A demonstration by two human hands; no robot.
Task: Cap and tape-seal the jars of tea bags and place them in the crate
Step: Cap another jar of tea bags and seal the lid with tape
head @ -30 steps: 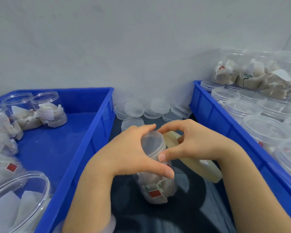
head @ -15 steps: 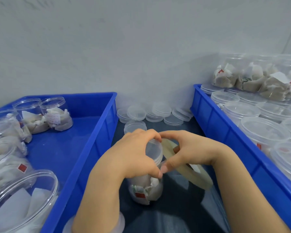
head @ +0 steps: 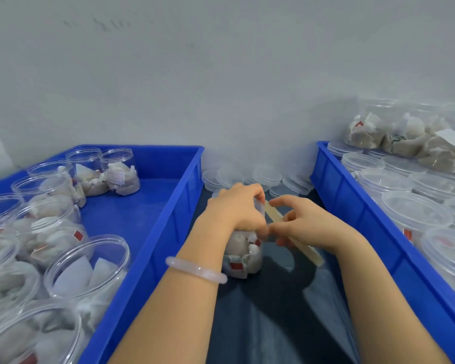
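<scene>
My left hand (head: pixel 237 211) grips the top of a clear jar (head: pixel 243 256), with the fingers curled over it from above, so the top is mostly covered. The jar stands upright on the dark tabletop (head: pixel 273 316), in the narrow middle strip between two blue crates, closer to the far edge than to me. Through its wall I see tea bags with small red labels. On my left wrist sits a pale bracelet (head: pixel 196 269).

My right hand (head: pixel 310 224) holds a roll of tape (head: pixel 308 252), yellowish and seen almost from its edge, just to the right of the jar. The thumb and first finger reach toward the jar and meet the fingertips of my left hand at its side. I cannot tell if a piece of tape is already on the jar.

Behind my hands, along the far edge of the tabletop against the grey wall (head: pixel 221 74), lie stacks of loose clear lids (head: pixel 267 176).

The left crate (head: pixel 155 245) keeps open jars (head: pixel 120 170) of tea bags along its left side and far left corner; its right part is bare blue floor. The right crate (head: pixel 352 206) is filled with closed jars (head: pixel 415 212), and more jars (head: pixel 405 137) lie on top of them at its far end.
</scene>
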